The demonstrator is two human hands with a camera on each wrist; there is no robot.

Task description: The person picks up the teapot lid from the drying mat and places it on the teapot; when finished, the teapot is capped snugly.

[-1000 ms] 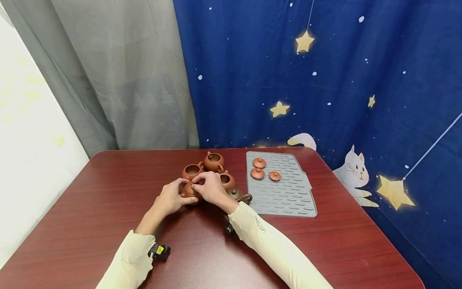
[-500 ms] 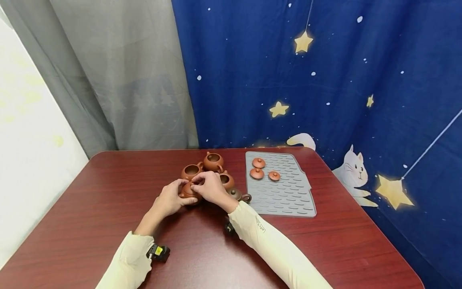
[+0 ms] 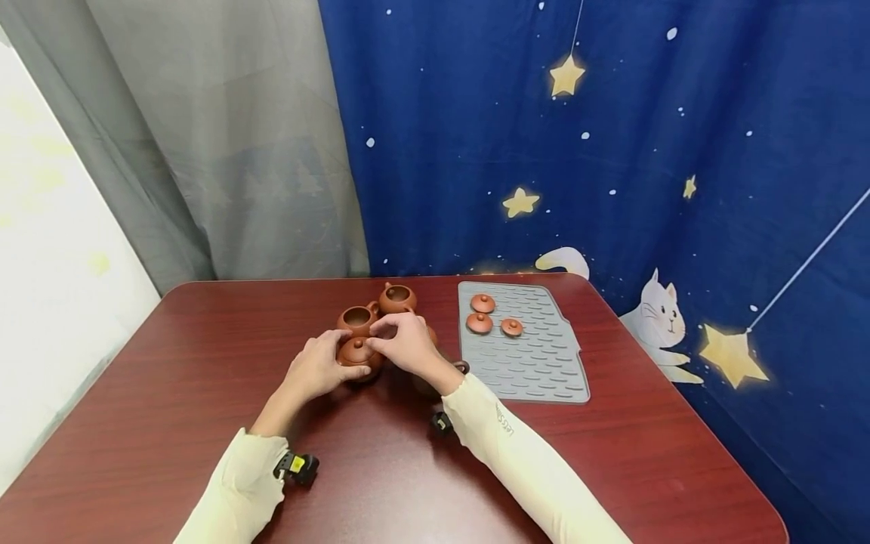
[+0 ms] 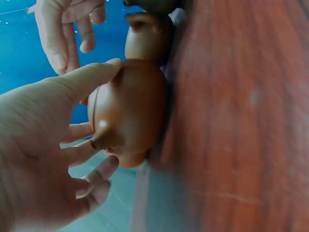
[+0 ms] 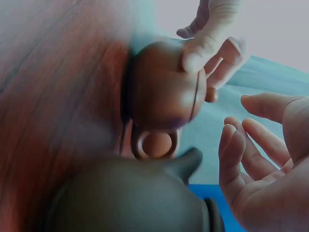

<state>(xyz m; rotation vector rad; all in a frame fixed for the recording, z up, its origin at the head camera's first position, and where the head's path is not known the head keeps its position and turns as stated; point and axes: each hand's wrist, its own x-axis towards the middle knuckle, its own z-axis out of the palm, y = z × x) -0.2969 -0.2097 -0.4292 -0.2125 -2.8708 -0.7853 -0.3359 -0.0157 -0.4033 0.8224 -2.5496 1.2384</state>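
My left hand [image 3: 316, 369] grips a reddish-brown clay teapot [image 5: 161, 89], thumb on one side and fingers on the other. Its lid [image 3: 356, 349] sits on top, with the knob [image 5: 211, 94] showing in the right wrist view. My right hand [image 3: 411, 349] hovers just right of the lid with fingers loosely bent. In the right wrist view a gap separates those fingertips from the knob. A dark olive-brown teapot [image 5: 130, 198] stands close to my right wrist and is mostly hidden by it in the head view.
Two lidless brown teapots stand behind: one nearer [image 3: 356, 320], one farther [image 3: 397, 299]. Another brown teapot [image 3: 431, 334] is largely covered by my right hand. On the right, a grey ridged mat [image 3: 530, 370] bears three lids, the back one [image 3: 482, 304] among them.
My right hand has let go of the lid's knob and shifted slightly right, uncovering the lid. The left hand keeps its grip on the teapot. The head view has shifted slightly.
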